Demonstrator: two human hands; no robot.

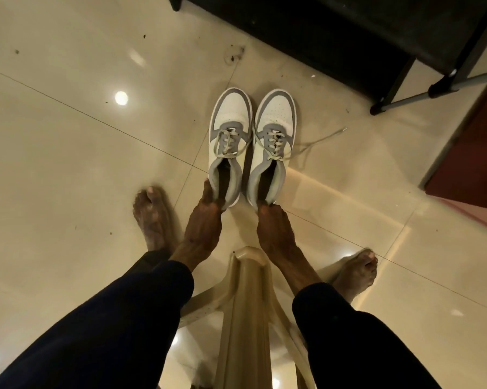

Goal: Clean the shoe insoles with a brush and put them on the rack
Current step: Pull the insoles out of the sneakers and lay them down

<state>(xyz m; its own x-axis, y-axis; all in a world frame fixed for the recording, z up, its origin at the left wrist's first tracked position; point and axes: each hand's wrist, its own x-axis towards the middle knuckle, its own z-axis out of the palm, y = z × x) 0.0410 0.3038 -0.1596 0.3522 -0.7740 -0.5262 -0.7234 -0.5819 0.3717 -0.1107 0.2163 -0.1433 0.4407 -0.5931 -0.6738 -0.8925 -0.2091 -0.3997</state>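
Inside the two shoes on the floor was where the insoles had to be. The dark openings showed no clear insole, so I could not tell whether each one sat in place. The left shoe (pixel 229 141) and right shoe (pixel 274 141) stood upright, side by side and nearly touching. Their toes pointed away from the person and their heels lay nearest.

At the shoes' heels, each hand had its own shoe. The left hand (pixel 206 217) gripped the heel rim of the left shoe, thumb outside and fingers seemingly tucked into the opening. The right hand (pixel 274 226) was curled over the heel rim of the right shoe in the same way.

Each shoe's long axis ran straight on from its arm, so any insole lay forward of the fingers, toward the toe. Drawing one out would likely mean a pull back toward the heel. Neither hand was the nearer.

Beyond the shoes' toes, a little to the right, stood the black rack (pixel 349 37), apart from them. A loose lace (pixel 318 141) trailed off the right shoe's far side. Behind the heels a pale plastic stool (pixel 248 290) sat between the forearms, with a bare foot either side. No brush was in view.
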